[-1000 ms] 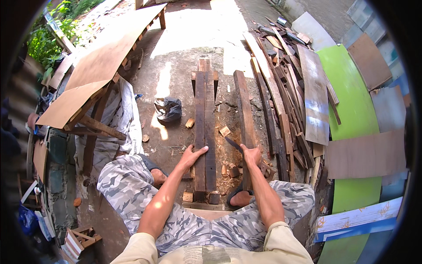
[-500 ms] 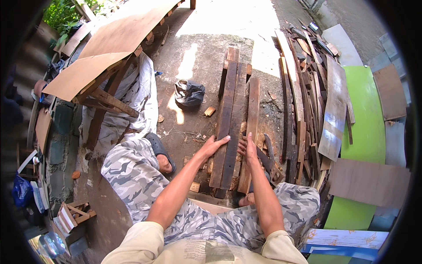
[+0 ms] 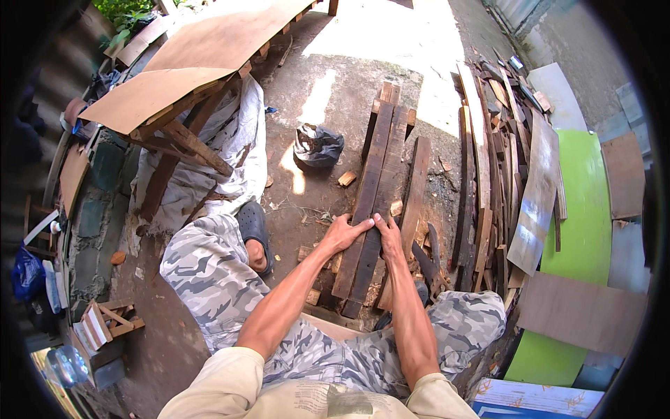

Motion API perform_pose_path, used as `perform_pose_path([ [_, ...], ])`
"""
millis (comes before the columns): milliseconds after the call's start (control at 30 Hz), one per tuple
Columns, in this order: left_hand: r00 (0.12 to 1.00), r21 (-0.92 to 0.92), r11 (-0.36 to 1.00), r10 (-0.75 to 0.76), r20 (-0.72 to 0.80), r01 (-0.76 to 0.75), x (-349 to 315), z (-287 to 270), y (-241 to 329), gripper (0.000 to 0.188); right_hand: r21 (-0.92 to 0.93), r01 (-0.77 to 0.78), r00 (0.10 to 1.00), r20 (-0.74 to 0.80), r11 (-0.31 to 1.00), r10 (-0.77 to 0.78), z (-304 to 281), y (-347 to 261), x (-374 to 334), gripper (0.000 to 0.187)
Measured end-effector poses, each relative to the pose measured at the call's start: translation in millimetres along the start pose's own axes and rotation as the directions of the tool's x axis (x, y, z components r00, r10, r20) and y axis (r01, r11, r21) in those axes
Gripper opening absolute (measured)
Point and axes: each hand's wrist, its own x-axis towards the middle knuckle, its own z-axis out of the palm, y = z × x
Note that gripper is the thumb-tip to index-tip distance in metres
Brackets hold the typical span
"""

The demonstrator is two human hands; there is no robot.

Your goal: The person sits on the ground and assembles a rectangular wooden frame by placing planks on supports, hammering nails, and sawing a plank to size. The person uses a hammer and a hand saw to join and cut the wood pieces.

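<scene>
Two long dark wooden beams (image 3: 377, 167) lie side by side between my legs, pointing away from me. My left hand (image 3: 345, 233) wraps over the left side of the pair. From the right, my right hand (image 3: 389, 237) grips the pair's other side. Both thumbs rest on top, tip to tip, and the fingers are partly hidden down the sides. To the right lies a separate brown wooden beam (image 3: 417, 171). Near my right knee is a dark curved tool or piece (image 3: 431, 262), whose kind I cannot make out.
A black plastic bag (image 3: 318, 145) and a small wood block (image 3: 347, 179) sit on the concrete. Stacked wood strips (image 3: 481, 181) and a green panel (image 3: 574, 202) line the right side. At the left stands a plywood-topped wooden table (image 3: 216, 49) over a white sheet (image 3: 241, 167).
My right hand has come left from the gap and closed on the right-hand beam. My left hand now presses the pair from the other side. The whole view has shifted slightly.
</scene>
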Motion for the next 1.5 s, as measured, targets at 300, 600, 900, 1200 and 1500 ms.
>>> perform_pose_path([
  [300,0.999,0.086,0.996,-0.027,-0.025,0.029,-29,-59,1,0.078,0.105,-0.004,0.994,0.112,0.994,-0.007,55,18,-8,0.075],
  [600,0.996,-0.122,0.993,0.0,-0.093,-0.011,-39,-96,-38,0.067,-0.197,-0.043,0.996,0.068,0.979,0.058,109,21,-4,0.086],
  [900,0.994,-0.11,0.992,0.044,-0.098,-0.054,-31,-82,-28,0.075,-0.459,0.108,0.978,-0.11,0.882,-0.177,27,31,12,0.095],
  [1200,0.994,-0.006,1.0,0.024,-0.111,-0.025,-33,-92,-33,0.077,-0.359,0.083,0.991,-0.072,0.929,-0.116,-51,22,-34,0.077],
  [1500,0.996,0.01,1.0,0.028,-0.088,-0.027,-38,-96,-34,0.066,-0.116,0.046,0.984,-0.169,0.992,-0.065,-116,-5,-58,0.069],
])
